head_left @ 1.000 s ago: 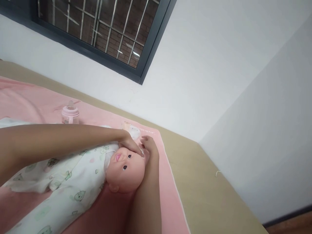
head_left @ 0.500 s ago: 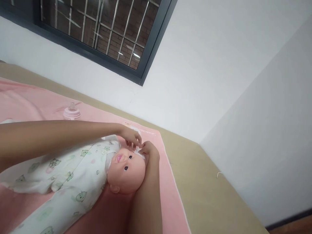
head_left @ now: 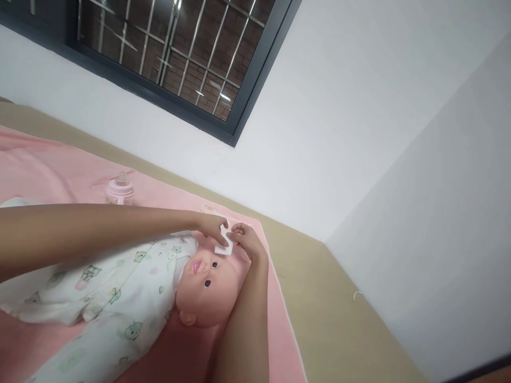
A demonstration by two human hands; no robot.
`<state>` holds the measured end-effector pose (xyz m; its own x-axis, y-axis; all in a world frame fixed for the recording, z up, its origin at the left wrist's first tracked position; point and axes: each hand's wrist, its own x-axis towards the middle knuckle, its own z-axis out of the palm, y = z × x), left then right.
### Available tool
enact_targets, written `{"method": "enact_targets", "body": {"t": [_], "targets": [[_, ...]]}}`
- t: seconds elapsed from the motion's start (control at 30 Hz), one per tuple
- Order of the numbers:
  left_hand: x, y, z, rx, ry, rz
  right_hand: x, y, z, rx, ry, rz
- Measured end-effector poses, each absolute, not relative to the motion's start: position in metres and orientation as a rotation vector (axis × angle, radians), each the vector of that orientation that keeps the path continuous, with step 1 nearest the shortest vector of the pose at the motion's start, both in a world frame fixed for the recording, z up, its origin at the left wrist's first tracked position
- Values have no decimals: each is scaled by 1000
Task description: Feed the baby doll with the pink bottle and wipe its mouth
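A baby doll (head_left: pixel 205 290) in a white printed romper lies on its back on a pink mat (head_left: pixel 275 314), head toward the right. My left hand (head_left: pixel 209 226) reaches across the doll's chest and pinches a small white square pad (head_left: pixel 223 246) just above the doll's forehead. My right hand (head_left: pixel 245 242) comes up from below beside the doll's head, its fingertips closed on the pad's other edge. Both hands hold the pad slightly clear of the face.
A pink baby bottle (head_left: pixel 118 190) stands on the mat behind my left forearm. The mat lies on a tan surface (head_left: pixel 339 330) that meets white walls at a corner. A barred dark-framed window (head_left: pixel 171 58) is up on the wall.
My left hand has lifted off the doll's forehead. Both hands now hold the white pad between them a little above the head. The view has shifted slightly.
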<state>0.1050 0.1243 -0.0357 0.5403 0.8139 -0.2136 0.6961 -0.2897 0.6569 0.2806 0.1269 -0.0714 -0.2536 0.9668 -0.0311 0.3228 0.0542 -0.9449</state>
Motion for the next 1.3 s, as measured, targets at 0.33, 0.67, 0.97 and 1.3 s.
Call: {"method": "enact_targets", "body": {"t": [0.33, 0.67, 0.97, 1.3], "targets": [[97, 119, -28, 1894, 1183, 451, 276, 127, -66, -803, -1324, 1435], [45, 65, -12, 1869, 1032, 604, 255, 143, -135, -814, -976, 1716], [32, 22, -27, 2107, 1166, 586, 252, 144, -139, -788, -810, 1678], [39, 3, -28, 2406, 1056, 665, 249, 145, -142, -766, -910, 1646]]}}
